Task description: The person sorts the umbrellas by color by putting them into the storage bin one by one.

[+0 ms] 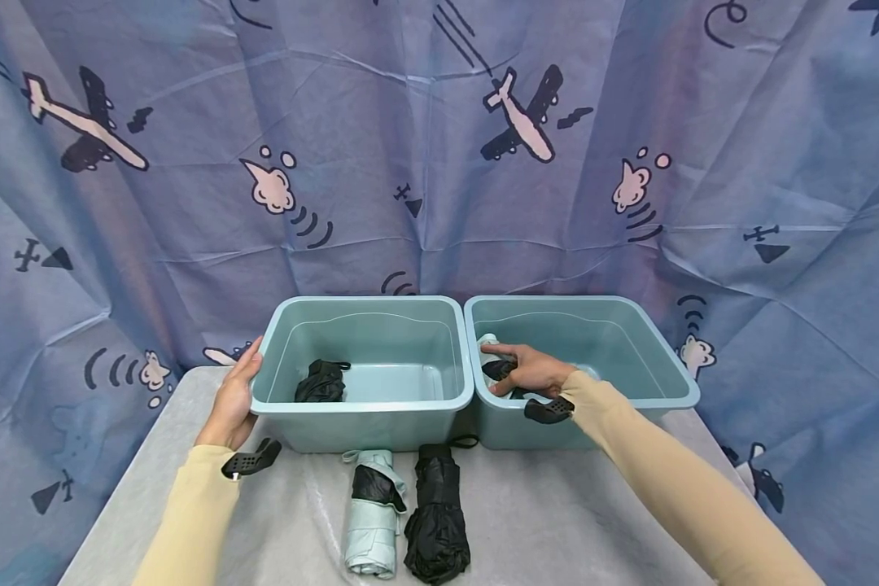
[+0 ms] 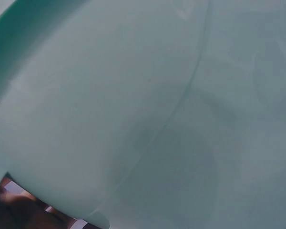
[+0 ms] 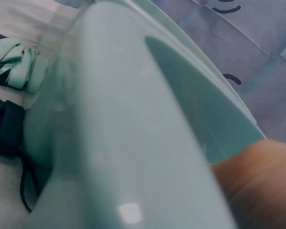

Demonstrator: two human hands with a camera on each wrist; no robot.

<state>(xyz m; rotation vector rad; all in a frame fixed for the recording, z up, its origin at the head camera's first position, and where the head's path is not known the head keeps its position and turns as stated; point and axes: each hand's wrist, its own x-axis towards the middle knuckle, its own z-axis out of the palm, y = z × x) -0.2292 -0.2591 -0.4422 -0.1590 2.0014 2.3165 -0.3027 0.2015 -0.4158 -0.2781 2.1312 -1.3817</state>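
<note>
My left hand (image 1: pixel 233 403) rests with extended fingers against the outer left end of the left pale green bin (image 1: pixel 366 427). Inside that bin lies a folded black umbrella (image 1: pixel 321 384). My right hand (image 1: pixel 533 371) reaches over the front of the right bin (image 1: pixel 666 391), its thumb and fingers around a folded light green and black umbrella (image 1: pixel 489 348) at the bin's left end. The hand covers much of this umbrella. In the right wrist view, the bin's rim (image 3: pixel 128 124) hides most of the hand (image 3: pixel 262 186).
On the table (image 1: pixel 557 505), in front of the bins, lie a rolled light green umbrella (image 1: pixel 370 533) with a black band and a folded black umbrella (image 1: pixel 437 529) with a wrist loop. A blue curtain (image 1: pixel 425 146) printed with airplanes hangs behind the bins.
</note>
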